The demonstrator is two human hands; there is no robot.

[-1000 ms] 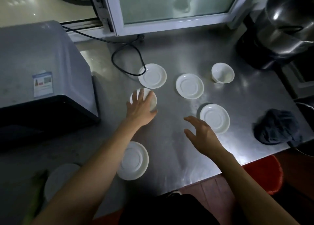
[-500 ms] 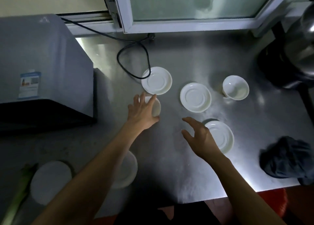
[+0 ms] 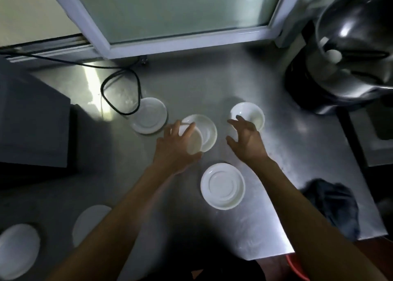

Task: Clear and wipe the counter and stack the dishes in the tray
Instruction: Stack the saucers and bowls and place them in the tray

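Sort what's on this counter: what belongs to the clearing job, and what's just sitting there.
Job:
small bowl, gripped by left hand
saucer under it
second bowl, right hand beside it
saucer by the cord
near saucer
two plates at lower left
dark cloth

Just sitting:
metal pot
black cord
grey appliance

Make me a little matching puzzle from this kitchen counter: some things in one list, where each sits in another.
Things:
1. small bowl
2. dark cloth
3. black cable
4. steel pot

Places:
A. far right corner of the counter
B. in the left hand, over a saucer
C. looped beside the far-left saucer
D. near right edge

Pairs: 1-B, 2-D, 3-C, 4-A
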